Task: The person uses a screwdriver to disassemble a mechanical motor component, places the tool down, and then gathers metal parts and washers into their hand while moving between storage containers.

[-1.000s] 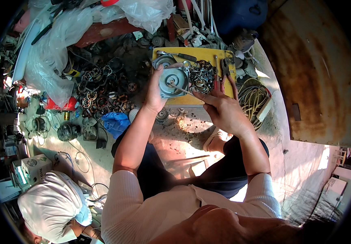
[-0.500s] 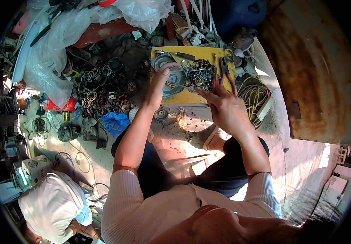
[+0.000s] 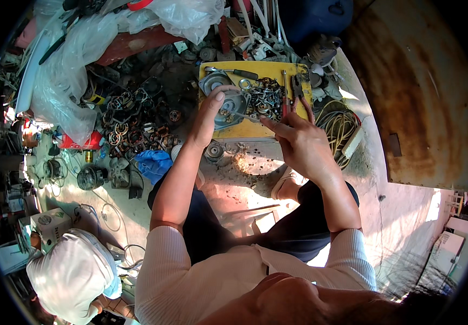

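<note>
On the low yellow table (image 3: 254, 130), a round grey metal motor cover (image 3: 235, 103) lies with its hollow side up. My left hand (image 3: 210, 115) holds this cover at its left rim, thumb raised and fingers curled over the far side. From the right, my right hand (image 3: 300, 138) grips a screwdriver (image 3: 243, 115), its thin shaft slanting into the middle of the cover. The tool's handle is hidden in my palm. A second metal cover (image 3: 210, 82) sits just beyond my left fingers.
Loose screws and small parts (image 3: 267, 97) lie in a heap beside the cover. Pliers (image 3: 300, 95) with red handles, another screwdriver (image 3: 285, 89) and a ratchet wrench (image 3: 244, 73) rest on the table. Coiled cable (image 3: 336, 132) lies right; motor parts (image 3: 136, 119) pile up left.
The view has shifted very slightly. Both hands keep nearly the same place, with the screwdriver's shaft still inside the cover.
</note>
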A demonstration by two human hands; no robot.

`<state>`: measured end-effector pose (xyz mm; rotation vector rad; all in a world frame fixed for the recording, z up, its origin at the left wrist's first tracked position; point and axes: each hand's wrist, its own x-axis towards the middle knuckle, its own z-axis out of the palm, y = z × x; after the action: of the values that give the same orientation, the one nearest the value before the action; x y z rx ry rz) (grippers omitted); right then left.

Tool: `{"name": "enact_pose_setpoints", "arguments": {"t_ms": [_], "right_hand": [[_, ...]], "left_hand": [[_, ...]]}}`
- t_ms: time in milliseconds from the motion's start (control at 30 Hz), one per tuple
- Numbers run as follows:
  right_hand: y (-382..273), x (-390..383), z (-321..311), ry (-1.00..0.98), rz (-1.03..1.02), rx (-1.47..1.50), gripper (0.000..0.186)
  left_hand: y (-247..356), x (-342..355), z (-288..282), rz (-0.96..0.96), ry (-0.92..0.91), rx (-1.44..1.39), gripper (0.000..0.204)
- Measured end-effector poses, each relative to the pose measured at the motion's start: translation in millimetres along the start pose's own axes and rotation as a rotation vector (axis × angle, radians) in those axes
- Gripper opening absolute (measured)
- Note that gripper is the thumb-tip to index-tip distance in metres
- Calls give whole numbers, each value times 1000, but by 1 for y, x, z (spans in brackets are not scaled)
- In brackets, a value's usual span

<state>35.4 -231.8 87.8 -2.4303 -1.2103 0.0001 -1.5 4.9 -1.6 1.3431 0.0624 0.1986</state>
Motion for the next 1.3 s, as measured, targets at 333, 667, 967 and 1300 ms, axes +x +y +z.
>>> {"name": "enact_pose_setpoints", "arguments": {"t_ms": [333, 667, 967, 1300], "right_hand": [[0, -1, 1, 13, 10, -41, 38], [2, -2, 5, -3, 10, -56, 40], [-2, -2, 9, -46, 44, 32, 38], [-1, -1, 6, -19, 104, -41, 41]], "left_hand": [[-3, 0, -2, 13, 10, 0, 53], [-5, 0, 0, 74, 57, -44, 52], [1, -1, 3, 161, 53, 125, 52], [1, -1, 4, 136, 54, 71, 55]]}}
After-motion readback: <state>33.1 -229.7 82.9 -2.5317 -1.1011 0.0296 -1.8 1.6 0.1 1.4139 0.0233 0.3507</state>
